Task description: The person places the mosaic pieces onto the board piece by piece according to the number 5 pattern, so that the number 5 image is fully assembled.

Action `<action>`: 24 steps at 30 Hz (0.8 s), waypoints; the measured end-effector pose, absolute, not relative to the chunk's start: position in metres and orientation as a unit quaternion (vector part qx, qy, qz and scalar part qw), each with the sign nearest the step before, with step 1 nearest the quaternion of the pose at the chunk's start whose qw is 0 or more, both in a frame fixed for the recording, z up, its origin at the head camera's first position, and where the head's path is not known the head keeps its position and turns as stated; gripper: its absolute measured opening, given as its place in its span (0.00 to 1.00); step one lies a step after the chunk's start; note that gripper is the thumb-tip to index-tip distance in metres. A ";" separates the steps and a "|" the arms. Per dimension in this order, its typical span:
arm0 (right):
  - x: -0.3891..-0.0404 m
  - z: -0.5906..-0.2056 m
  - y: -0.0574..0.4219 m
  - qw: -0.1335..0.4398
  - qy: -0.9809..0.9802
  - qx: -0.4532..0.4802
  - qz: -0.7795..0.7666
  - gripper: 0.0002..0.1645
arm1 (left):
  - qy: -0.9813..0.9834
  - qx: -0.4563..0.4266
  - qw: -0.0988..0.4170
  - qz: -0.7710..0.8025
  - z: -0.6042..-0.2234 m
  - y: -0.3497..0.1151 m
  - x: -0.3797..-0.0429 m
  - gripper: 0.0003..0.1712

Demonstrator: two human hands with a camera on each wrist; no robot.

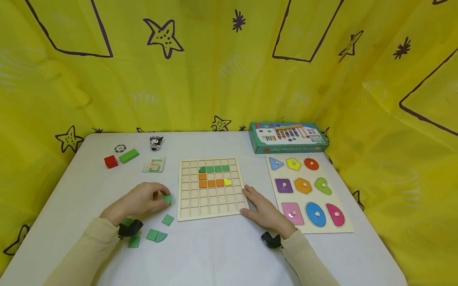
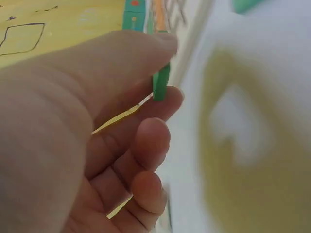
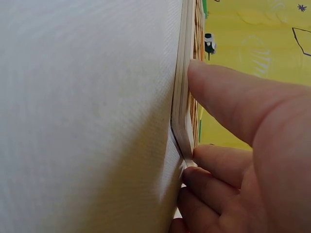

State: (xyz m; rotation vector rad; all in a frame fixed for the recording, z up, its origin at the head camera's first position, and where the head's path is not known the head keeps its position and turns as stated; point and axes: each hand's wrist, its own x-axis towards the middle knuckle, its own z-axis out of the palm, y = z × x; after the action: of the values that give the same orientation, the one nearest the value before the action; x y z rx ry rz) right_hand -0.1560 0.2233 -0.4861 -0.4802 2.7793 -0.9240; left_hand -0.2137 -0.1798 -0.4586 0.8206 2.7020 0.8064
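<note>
Between thumb and index finger, my left hand [image 1: 141, 201] pinches a green square tile [image 1: 167, 198], just left of the wooden grid board [image 1: 193, 206]. The left wrist view shows this green tile [image 2: 161, 85] edge-on at the fingertips. My right hand [image 1: 264, 211] rests against the board's right edge with fingers extended; in the right wrist view the thumb and fingers touch the board's side [image 3: 183, 97]. Set in the grid are a row of green pieces [image 1: 218, 169], several orange squares [image 1: 211, 183] and a yellow rounded piece [image 1: 228, 182].
Loose green tiles [image 1: 167, 220] lie near my left wrist, one partly hidden. Behind are a pattern card [image 1: 154, 164], red block [image 1: 111, 161], green block [image 1: 129, 156], round chip [image 1: 120, 148] and figurine [image 1: 155, 143]. At right are a shape puzzle [image 1: 311, 198] and game box [image 1: 290, 138].
</note>
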 end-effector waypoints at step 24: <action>-0.156 -0.487 0.225 0.081 0.932 -0.168 -0.311 0.43 | 0.865 0.398 0.065 0.297 -0.458 -0.044 -0.248 0.14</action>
State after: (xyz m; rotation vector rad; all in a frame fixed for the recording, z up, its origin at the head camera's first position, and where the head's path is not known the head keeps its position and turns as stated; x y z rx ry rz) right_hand -0.1563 0.2251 -0.4868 -0.5013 2.7851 -0.9294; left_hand -0.2479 -0.0441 -0.4578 1.2020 2.6111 0.8977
